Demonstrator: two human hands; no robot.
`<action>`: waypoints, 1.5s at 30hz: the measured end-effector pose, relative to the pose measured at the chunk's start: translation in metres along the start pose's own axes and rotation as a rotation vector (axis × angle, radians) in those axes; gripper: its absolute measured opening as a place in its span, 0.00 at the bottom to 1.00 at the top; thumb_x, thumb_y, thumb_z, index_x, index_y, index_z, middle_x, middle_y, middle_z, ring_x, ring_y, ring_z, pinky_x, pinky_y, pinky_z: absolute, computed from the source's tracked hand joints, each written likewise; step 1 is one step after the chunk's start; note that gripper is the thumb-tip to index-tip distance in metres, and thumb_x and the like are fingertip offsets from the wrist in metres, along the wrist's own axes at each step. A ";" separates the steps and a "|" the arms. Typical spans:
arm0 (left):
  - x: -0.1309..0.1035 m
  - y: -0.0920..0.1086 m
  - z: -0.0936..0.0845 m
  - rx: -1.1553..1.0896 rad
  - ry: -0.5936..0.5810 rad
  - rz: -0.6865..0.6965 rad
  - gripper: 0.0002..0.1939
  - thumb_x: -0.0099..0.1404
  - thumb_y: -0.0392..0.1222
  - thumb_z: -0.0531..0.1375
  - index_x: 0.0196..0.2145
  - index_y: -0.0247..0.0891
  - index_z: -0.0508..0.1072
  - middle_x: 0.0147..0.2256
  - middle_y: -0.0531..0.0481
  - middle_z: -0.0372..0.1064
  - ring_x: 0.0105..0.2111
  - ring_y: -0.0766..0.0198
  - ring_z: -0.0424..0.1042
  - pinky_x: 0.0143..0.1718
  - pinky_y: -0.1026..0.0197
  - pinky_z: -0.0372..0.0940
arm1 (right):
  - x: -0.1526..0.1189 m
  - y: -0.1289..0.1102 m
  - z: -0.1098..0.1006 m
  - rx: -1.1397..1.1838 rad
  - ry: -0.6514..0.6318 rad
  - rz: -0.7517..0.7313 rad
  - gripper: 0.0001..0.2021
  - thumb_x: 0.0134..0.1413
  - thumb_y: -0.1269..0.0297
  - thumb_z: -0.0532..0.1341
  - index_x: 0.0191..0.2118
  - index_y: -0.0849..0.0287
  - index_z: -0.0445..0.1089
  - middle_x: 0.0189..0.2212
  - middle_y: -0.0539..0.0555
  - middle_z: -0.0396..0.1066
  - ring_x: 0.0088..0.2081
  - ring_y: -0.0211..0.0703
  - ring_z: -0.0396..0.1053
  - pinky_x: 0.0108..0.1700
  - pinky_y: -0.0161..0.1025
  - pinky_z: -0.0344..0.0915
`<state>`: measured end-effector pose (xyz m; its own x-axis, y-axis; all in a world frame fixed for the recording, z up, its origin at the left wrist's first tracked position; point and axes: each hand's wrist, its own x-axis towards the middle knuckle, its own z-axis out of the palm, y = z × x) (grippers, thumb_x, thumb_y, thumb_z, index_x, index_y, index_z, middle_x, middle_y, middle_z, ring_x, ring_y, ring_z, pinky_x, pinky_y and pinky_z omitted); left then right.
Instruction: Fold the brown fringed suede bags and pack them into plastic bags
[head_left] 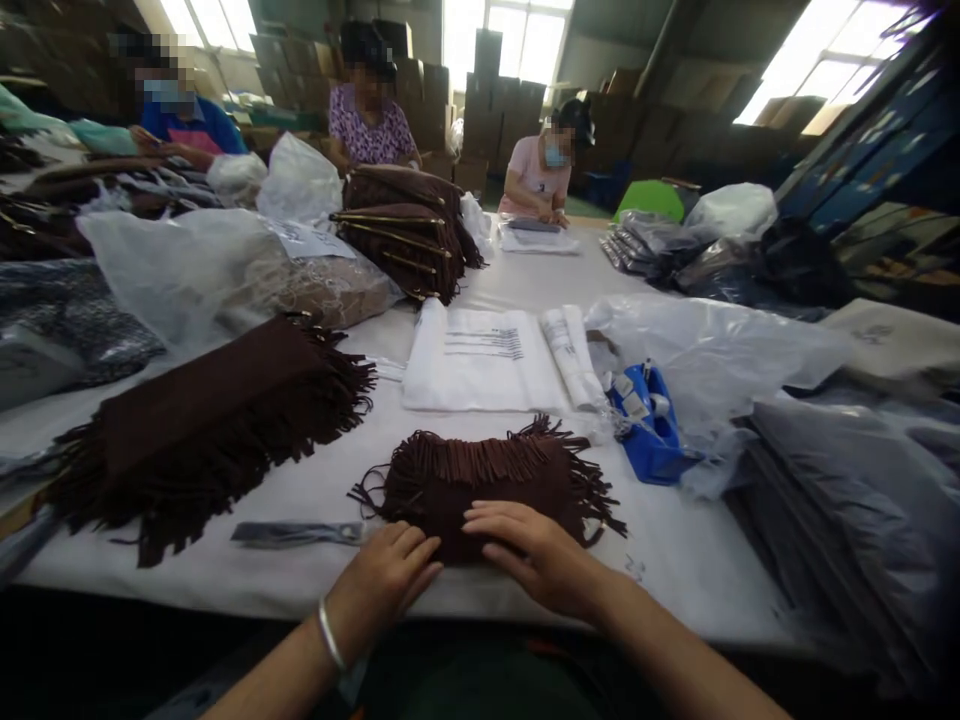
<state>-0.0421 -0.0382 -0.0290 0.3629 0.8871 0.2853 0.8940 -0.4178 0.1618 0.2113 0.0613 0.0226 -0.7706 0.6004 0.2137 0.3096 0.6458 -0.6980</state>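
A dark brown fringed bag lies flat on the table in front of me, strips of fringe spreading from its top and both sides. My left hand, a silver bangle on its wrist, rests at the bag's lower left corner with fingers extended. Across the lower right part of the bag lies my right hand, its fingers stretched out and slightly apart. Neither hand grips anything visible. A narrow dark strip in clear plastic is left of my left hand. Beyond the bag are white printed plastic bags.
A larger pile of brown fringed pieces lies at left. A blue tape dispenser stands at right, near plastic-wrapped dark goods. Brown zippered bags are stacked farther back. Three people work across the white table.
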 end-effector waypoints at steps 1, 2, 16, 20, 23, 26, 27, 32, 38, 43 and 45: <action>0.003 -0.003 -0.005 -0.037 0.008 0.006 0.12 0.67 0.40 0.53 0.47 0.37 0.70 0.38 0.46 0.70 0.38 0.59 0.68 0.41 0.56 0.66 | 0.018 -0.002 0.007 0.006 -0.124 -0.080 0.17 0.61 0.65 0.54 0.55 0.53 0.64 0.54 0.55 0.65 0.58 0.44 0.59 0.58 0.44 0.59; 0.003 -0.006 -0.011 -0.071 0.028 -0.003 0.11 0.68 0.39 0.53 0.45 0.37 0.71 0.37 0.46 0.71 0.38 0.60 0.69 0.41 0.56 0.65 | 0.033 -0.002 0.015 -0.003 -0.205 -0.140 0.18 0.60 0.64 0.55 0.56 0.53 0.63 0.54 0.55 0.65 0.59 0.44 0.57 0.59 0.45 0.58; -0.091 0.003 -0.018 -0.761 -0.055 -1.227 0.23 0.60 0.61 0.54 0.39 0.39 0.73 0.22 0.56 0.67 0.20 0.66 0.64 0.24 0.65 0.57 | 0.041 0.016 0.089 -0.119 -0.130 -0.143 0.18 0.56 0.60 0.60 0.52 0.53 0.66 0.49 0.57 0.68 0.51 0.49 0.63 0.52 0.48 0.62; -0.079 0.016 -0.005 -0.562 -0.239 -1.012 0.13 0.59 0.51 0.56 0.30 0.39 0.72 0.21 0.55 0.65 0.22 0.65 0.64 0.28 0.64 0.55 | 0.047 -0.009 0.095 -0.048 -0.329 -0.306 0.22 0.58 0.59 0.58 0.58 0.51 0.60 0.54 0.53 0.64 0.58 0.46 0.56 0.59 0.47 0.53; -0.068 0.020 -0.001 -0.798 -0.279 -1.043 0.18 0.59 0.55 0.54 0.27 0.36 0.70 0.18 0.54 0.62 0.19 0.66 0.60 0.23 0.65 0.53 | 0.047 -0.020 0.106 0.016 -0.448 -0.386 0.30 0.55 0.50 0.59 0.60 0.52 0.55 0.58 0.53 0.61 0.63 0.47 0.47 0.64 0.50 0.39; -0.055 0.027 -0.006 -1.143 -0.342 -1.033 0.26 0.61 0.62 0.50 0.30 0.33 0.70 0.14 0.56 0.58 0.14 0.69 0.55 0.18 0.66 0.49 | 0.048 -0.022 0.105 0.053 -0.426 -0.326 0.32 0.48 0.41 0.60 0.55 0.55 0.61 0.55 0.55 0.64 0.64 0.48 0.46 0.65 0.51 0.34; -0.051 0.031 -0.008 -1.199 -0.366 -0.996 0.27 0.62 0.62 0.48 0.29 0.33 0.70 0.13 0.57 0.57 0.14 0.69 0.54 0.18 0.66 0.48 | 0.049 -0.021 0.102 0.048 -0.407 -0.305 0.29 0.47 0.41 0.61 0.50 0.55 0.65 0.54 0.55 0.65 0.64 0.48 0.46 0.65 0.51 0.35; -0.046 0.025 -0.018 -1.001 -0.344 -0.855 0.22 0.67 0.54 0.46 0.39 0.35 0.72 0.18 0.55 0.65 0.17 0.67 0.60 0.20 0.65 0.56 | 0.041 -0.009 0.092 -0.115 -0.302 -0.288 0.07 0.56 0.64 0.59 0.41 0.55 0.68 0.54 0.52 0.65 0.64 0.44 0.46 0.65 0.50 0.38; -0.067 -0.053 -0.029 0.106 0.080 -0.533 0.18 0.65 0.38 0.51 0.52 0.39 0.67 0.52 0.42 0.66 0.55 0.48 0.59 0.55 0.42 0.52 | 0.027 -0.004 0.102 -0.179 -0.190 -0.228 0.16 0.57 0.64 0.57 0.52 0.55 0.63 0.59 0.54 0.58 0.62 0.47 0.49 0.64 0.51 0.43; -0.073 -0.075 -0.048 0.252 -0.087 -0.419 0.08 0.59 0.32 0.54 0.35 0.35 0.71 0.41 0.40 0.70 0.50 0.48 0.64 0.54 0.43 0.54 | 0.031 -0.007 0.116 -0.248 -0.157 -0.198 0.29 0.54 0.63 0.59 0.61 0.56 0.53 0.57 0.57 0.61 0.58 0.52 0.55 0.62 0.52 0.47; -0.077 -0.065 -0.057 0.120 -0.186 -0.508 0.07 0.60 0.33 0.53 0.35 0.35 0.70 0.35 0.43 0.71 0.42 0.52 0.69 0.47 0.49 0.60 | 0.033 -0.006 0.121 -0.297 -0.145 -0.173 0.27 0.54 0.70 0.58 0.60 0.57 0.55 0.55 0.57 0.63 0.56 0.51 0.57 0.60 0.50 0.50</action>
<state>-0.1428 -0.0905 -0.0071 -0.0913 0.9955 0.0258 0.9885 0.0875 0.1232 0.1163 0.0202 -0.0487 -0.8897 0.4117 0.1974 0.3001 0.8532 -0.4266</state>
